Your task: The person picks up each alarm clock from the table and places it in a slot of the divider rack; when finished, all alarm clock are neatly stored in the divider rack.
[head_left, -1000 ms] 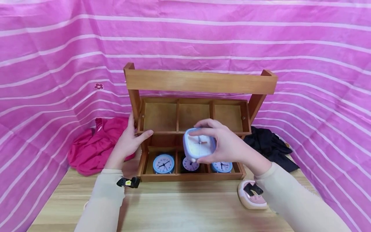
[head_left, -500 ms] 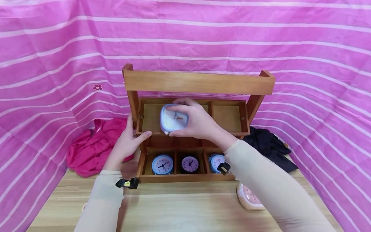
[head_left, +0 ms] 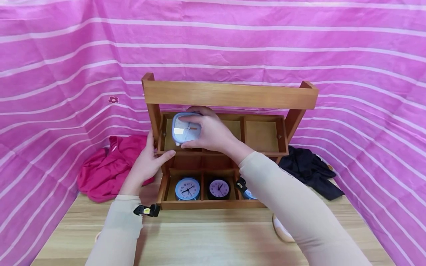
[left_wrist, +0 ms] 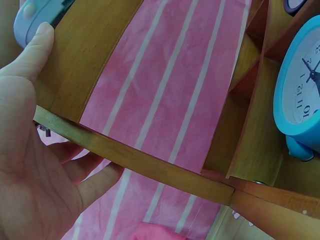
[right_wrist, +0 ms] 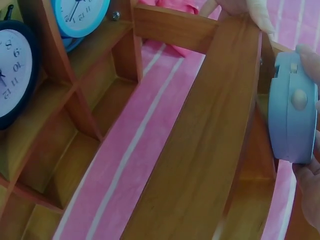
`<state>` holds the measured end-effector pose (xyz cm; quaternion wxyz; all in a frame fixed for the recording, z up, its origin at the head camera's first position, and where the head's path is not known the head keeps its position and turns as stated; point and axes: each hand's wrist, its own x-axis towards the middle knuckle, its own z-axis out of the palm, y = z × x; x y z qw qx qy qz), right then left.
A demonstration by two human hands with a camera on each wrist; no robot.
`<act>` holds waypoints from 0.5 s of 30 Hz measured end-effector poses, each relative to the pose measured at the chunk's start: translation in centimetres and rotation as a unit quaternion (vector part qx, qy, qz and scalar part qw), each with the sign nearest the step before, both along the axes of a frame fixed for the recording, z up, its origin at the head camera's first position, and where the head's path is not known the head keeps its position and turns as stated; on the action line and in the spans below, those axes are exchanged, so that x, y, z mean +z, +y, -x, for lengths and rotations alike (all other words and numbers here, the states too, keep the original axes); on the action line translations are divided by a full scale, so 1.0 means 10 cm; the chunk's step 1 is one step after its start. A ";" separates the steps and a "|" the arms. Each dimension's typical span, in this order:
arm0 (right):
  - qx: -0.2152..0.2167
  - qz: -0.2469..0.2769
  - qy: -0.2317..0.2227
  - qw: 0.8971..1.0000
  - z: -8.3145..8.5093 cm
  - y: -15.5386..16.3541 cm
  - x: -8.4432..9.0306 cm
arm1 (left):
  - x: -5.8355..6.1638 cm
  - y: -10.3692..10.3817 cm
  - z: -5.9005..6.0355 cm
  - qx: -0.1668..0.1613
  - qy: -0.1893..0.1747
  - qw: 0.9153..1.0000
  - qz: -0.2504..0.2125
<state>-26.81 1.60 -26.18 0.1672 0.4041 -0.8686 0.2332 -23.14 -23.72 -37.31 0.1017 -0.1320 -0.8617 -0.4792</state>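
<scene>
My right hand (head_left: 213, 131) grips the clock (head_left: 182, 133) at the upper-left compartment (head_left: 169, 145).
Thumb (head_left: 190, 144) bears on its lower edge, fingers (head_left: 192, 119) on its upper; my forearm (head_left: 293, 199) slants leftward across the rack (head_left: 229, 94). My left hand (head_left: 148, 162) clasps the rack's left side. Placement appears to be in hand; the next move likely calls for controlled lowering, then release.
</scene>
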 end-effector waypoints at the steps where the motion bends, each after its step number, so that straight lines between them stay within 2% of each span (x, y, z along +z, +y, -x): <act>1: -0.001 0.000 0.002 1.000 0.01 -0.02 0.00 | 0.00 0.00 0.00 -0.001 0.001 1.000 -0.001; 10: -0.024 0.004 -0.025 0.999 0.05 -0.13 -0.10 | -0.01 0.00 0.00 -0.003 0.003 1.000 -0.001; 15: -0.034 -0.008 -0.020 0.999 0.06 -0.16 -0.19 | 0.00 0.01 0.00 -0.010 0.006 1.000 -0.007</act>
